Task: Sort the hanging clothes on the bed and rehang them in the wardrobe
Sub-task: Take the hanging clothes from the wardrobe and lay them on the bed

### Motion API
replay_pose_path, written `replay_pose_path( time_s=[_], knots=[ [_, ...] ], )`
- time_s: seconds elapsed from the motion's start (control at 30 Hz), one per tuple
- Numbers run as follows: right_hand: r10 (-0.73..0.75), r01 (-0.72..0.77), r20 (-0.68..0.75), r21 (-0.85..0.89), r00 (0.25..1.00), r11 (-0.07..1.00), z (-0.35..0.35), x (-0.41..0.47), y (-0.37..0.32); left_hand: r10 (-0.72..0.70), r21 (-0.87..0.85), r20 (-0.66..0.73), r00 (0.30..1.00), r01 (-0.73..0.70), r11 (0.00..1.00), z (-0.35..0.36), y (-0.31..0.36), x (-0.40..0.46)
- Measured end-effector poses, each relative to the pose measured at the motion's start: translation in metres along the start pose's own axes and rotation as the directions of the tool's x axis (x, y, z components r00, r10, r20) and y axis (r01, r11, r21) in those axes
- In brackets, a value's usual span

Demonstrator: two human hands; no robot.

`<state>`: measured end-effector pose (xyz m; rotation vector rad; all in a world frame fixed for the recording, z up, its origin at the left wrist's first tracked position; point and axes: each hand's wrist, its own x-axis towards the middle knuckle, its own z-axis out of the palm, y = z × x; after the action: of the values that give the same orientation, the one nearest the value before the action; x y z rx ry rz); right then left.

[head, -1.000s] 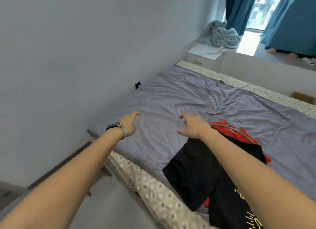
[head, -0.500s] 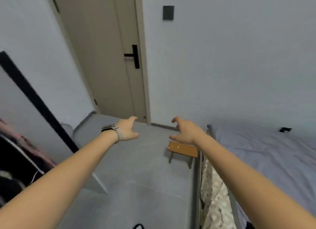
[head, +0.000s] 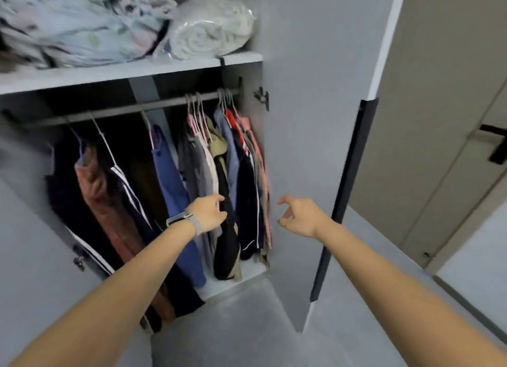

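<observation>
I face the open wardrobe (head: 247, 73), both arms stretched out ahead of me. My left hand (head: 207, 213), a watch (head: 183, 220) strapped at its wrist, reaches in among the hanging clothes (head: 219, 169); its fingers are spread loosely and lie against a dark garment (head: 227, 246) in the packed group on the right end of the rail (head: 123, 110) — whether they pinch the cloth or only brush it I cannot tell. My right hand (head: 300, 217) hovers just outside the wardrobe, near the right edge of that same bunch, fingers parted and curled, holding nothing.

The clothes hang on wire hangers: a tight cluster of grey, beige, blue, red and pink pieces at the right, just above and between my hands, and a looser row further left — a blue garment (head: 172, 191), a dark one with white stripes (head: 131, 199), a rust-brown one (head: 101, 199). These lie to the left of my left forearm.

On the shelf above the rail sits folded bedding (head: 82, 24) and a rolled white blanket in a plastic bag (head: 211, 26). The wardrobe door (head: 315, 120) stands open to the right of my right hand, its black handle strip (head: 343, 196) along the edge.
</observation>
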<state>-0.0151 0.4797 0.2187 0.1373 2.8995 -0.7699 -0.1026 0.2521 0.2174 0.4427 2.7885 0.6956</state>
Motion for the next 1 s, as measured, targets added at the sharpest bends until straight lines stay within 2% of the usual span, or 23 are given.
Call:
replay_pose_path(
  time_s=[0.07, 0.13, 0.2, 0.3, 0.4, 0.53, 0.7, 0.8, 0.87, 0.93, 1.0],
  knots=[
    [-0.005, 0.005, -0.004, 0.047, 1.000, 0.999, 0.004, 0.048, -0.020, -0.099, -0.140, -0.061, 0.993, 0.090, 0.986, -0.020, -0.031, 0.022],
    [-0.012, 0.014, -0.016, 0.116, 1.000, 0.993, 0.007, 0.092, -0.033, -0.223, -0.353, -0.085, 0.971, 0.180, 0.918, -0.034, -0.054, 0.043],
    [-0.010, 0.012, -0.010, 0.182, 1.000, 0.983, 0.010, 0.129, -0.042, -0.305, -0.466, -0.089, 0.948, 0.232, 0.854, -0.043, -0.072, 0.063],
    [-0.026, 0.020, 0.031, 0.190, 0.999, 0.982, 0.017, 0.186, -0.047, -0.307, -0.437, -0.114, 0.945, 0.230, 0.869, -0.049, -0.092, 0.098],
    [-0.091, 0.079, 0.054, 0.206, 0.994, 0.975, 0.022, 0.243, -0.056, -0.307, -0.355, -0.232, 0.923, 0.213, 0.910, -0.057, -0.100, 0.132],
    [-0.181, 0.155, 0.076, 0.264, 0.981, 0.952, 0.023, 0.305, -0.091, -0.376, -0.375, -0.404, 0.834, 0.223, 0.900, -0.073, -0.108, 0.166],
    [-0.199, 0.181, 0.046, 0.261, 0.979, 0.948, 0.027, 0.373, -0.145, -0.442, -0.425, -0.488, 0.753, 0.238, 0.873, -0.092, -0.137, 0.189],
    [-0.184, 0.204, -0.099, 0.261, 0.978, 0.944, 0.040, 0.406, -0.168, -0.468, -0.461, -0.485, 0.739, 0.239, 0.855, -0.099, -0.162, 0.203],
    [-0.163, 0.216, -0.204, 0.271, 0.965, 0.938, 0.050, 0.424, -0.179, -0.530, -0.553, -0.441, 0.725, 0.246, 0.796, -0.108, -0.175, 0.218],
    [-0.141, 0.195, -0.212, 0.261, 0.967, 0.945, 0.057, 0.439, -0.191, -0.567, -0.639, -0.387, 0.727, 0.232, 0.734, -0.117, -0.187, 0.233],
    [-0.136, 0.189, -0.203, 0.272, 0.970, 0.943, 0.064, 0.457, -0.205, -0.544, -0.667, -0.345, 0.765, 0.207, 0.715, -0.122, -0.199, 0.250]
  ],
)
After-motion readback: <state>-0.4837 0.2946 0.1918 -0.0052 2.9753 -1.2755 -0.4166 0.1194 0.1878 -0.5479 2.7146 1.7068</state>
